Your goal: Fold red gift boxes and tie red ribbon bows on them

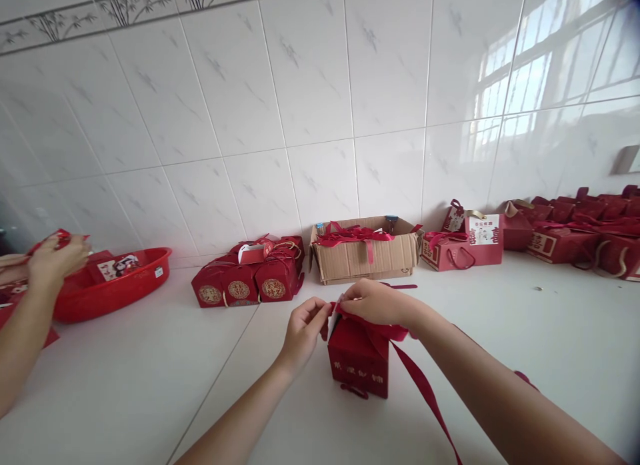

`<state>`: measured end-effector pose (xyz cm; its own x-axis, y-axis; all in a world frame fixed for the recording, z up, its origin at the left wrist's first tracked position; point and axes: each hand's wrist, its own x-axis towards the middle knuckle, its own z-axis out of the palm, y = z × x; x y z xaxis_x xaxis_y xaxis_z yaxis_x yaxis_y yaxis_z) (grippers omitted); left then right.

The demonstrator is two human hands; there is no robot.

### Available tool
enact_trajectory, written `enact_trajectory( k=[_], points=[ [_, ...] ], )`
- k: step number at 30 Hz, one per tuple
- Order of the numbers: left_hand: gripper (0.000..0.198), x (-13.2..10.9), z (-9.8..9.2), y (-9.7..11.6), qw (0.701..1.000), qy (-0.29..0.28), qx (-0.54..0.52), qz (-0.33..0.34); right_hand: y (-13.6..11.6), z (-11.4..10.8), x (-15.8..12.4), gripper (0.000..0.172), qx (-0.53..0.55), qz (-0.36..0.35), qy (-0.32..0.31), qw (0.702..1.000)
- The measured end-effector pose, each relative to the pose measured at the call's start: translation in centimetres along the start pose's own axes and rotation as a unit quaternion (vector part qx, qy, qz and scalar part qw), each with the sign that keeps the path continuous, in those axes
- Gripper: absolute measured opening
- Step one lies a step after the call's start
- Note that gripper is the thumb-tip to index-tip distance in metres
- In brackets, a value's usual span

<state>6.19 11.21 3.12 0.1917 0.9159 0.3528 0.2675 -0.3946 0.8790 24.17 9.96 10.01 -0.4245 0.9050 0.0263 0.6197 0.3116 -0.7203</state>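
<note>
A small red gift box (359, 362) with gold characters on its front stands on the white table, a red loop at its foot. My left hand (306, 328) pinches a bit of red ribbon at the box's upper left edge. Right beside it, my right hand (373, 304) reaches over the top of the box, its fingers closed on red ribbon near a small white piece. A long red ribbon (423, 382) runs from the box's top down to the table's front. My right hand covers part of the box's top.
Behind stand a cardboard box (367, 260) of red ribbons and several red gift boxes (240, 288). More red boxes (557, 244) line the right side. At the left, another person's hands (55, 258) work beside a red basin (113, 298).
</note>
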Motion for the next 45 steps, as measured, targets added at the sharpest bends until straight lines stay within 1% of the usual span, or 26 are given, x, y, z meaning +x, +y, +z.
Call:
enact_trajectory(
  k=[1,3,5,7,8,10,12,14,16,17,19,21,22,23,25,27,31,32,35,36,38,40,45],
  points=[
    [0.030,0.3,-0.3,-0.5,0.998,0.020,0.057,-0.008,0.0,-0.2,-0.1,0.019,-0.016,0.008,0.015,1.000],
    [0.028,1.2,-1.6,-1.9,0.983,0.070,0.166,-0.025,-0.1,-0.9,-0.3,0.022,-0.049,0.029,0.058,0.997],
    [0.022,2.1,-3.7,-3.5,0.969,0.116,0.215,-0.037,-0.2,-1.7,-0.7,0.023,-0.080,0.037,0.094,0.992],
    [0.017,2.8,-6.1,-4.9,0.951,0.162,0.257,-0.049,-0.4,-2.6,-1.2,0.020,-0.107,0.040,0.109,0.987],
    [0.016,3.1,-7.2,-5.4,0.944,0.182,0.272,-0.051,-0.4,-3.0,-1.5,0.019,-0.121,0.045,0.105,0.986],
    [0.010,3.6,-8.6,-5.9,0.933,0.212,0.288,-0.040,-0.5,-3.8,-2.1,0.020,-0.151,0.065,0.069,0.984],
    [0.006,3.8,-8.7,-5.8,0.934,0.215,0.283,-0.015,-0.3,-4.4,-2.7,0.025,-0.180,0.084,0.007,0.980],
    [0.014,3.7,-7.6,-5.2,0.949,0.179,0.259,0.014,0.0,-4.7,-3.0,0.031,-0.192,0.093,-0.067,0.975],
    [0.025,3.2,-5.8,-4.4,0.966,0.116,0.227,0.042,0.4,-4.6,-2.9,0.033,-0.186,0.103,-0.129,0.969],
    [0.029,2.8,-4.9,-4.0,0.974,0.076,0.207,0.050,0.6,-4.5,-2.8,0.034,-0.179,0.105,-0.144,0.968],
    [0.035,2.0,-3.4,-3.2,0.989,-0.022,0.137,0.045,1.1,-4.2,-2.4,0.039,-0.165,0.101,-0.136,0.972],
    [0.037,1.4,-2.6,-2.7,0.993,-0.119,0.023,0.005,1.5,-3.9,-2.0,0.041,-0.152,0.079,-0.107,0.979],
    [0.037,1.2,-2.5,-2.6,0.988,-0.152,-0.032,-0.020,1.6,-3.8,-1.8,0.038,-0.143,0.064,-0.102,0.982],
    [0.037,1.1,-2.5,-2.5,0.982,-0.169,-0.073,-0.041,1.7,-3.8,-1.6,0.035,-0.130,0.050,-0.108,0.984],
    [0.037,1.2,-2.9,-2.7,0.977,-0.174,-0.102,-0.066,1.8,-3.7,-1.3,0.029,-0.101,0.022,-0.133,0.986],
    [0.037,1.4,-3.5,-3.0,0.976,-0.175,-0.101,-0.079,1.8,-3.6,-1.1,0.028,-0.081,0.010,-0.149,0.985],
    [0.036,1.9,-4.2,-3.4,0.974,-0.183,-0.094,-0.099,1.5,-3.5,-0.8,0.029,-0.078,0.041,-0.145,0.986],
    [0.037,2.0,-4.3,-3.5,0.973,-0.186,-0.095,-0.099,1.5,-3.5,-0.9,0.026,-0.080,0.047,-0.144,0.985],
    [0.043,2.1,-4.8,-3.5,0.970,-0.198,-0.102,-0.096,1.6,-4.0,-1.1,0.007,-0.106,0.037,-0.132,0.985],
    [0.047,2.2,-4.9,-3.5,0.969,-0.204,-0.107,-0.095,1.7,-4.2,-1.3,0.004,-0.114,0.033,-0.123,0.985],
    [0.054,2.2,-5.4,-3.3,0.965,-0.217,-0.116,-0.095,1.9,-4.8,-1.7,0.008,-0.112,0.031,-0.104,0.988],
    [0.057,2.2,-5.8,-3.1,0.960,-0.231,-0.123,-0.100,2.0,-5.5,-2.2,0.012,-0.077,0.020,-0.096,0.992],
    [0.053,1.8,-7.1,-2.6,0.948,-0.266,-0.130,-0.118,2.3,-7.2,-3.4,0.024,0.004,-0.037,-0.133,0.990]
  ],
)
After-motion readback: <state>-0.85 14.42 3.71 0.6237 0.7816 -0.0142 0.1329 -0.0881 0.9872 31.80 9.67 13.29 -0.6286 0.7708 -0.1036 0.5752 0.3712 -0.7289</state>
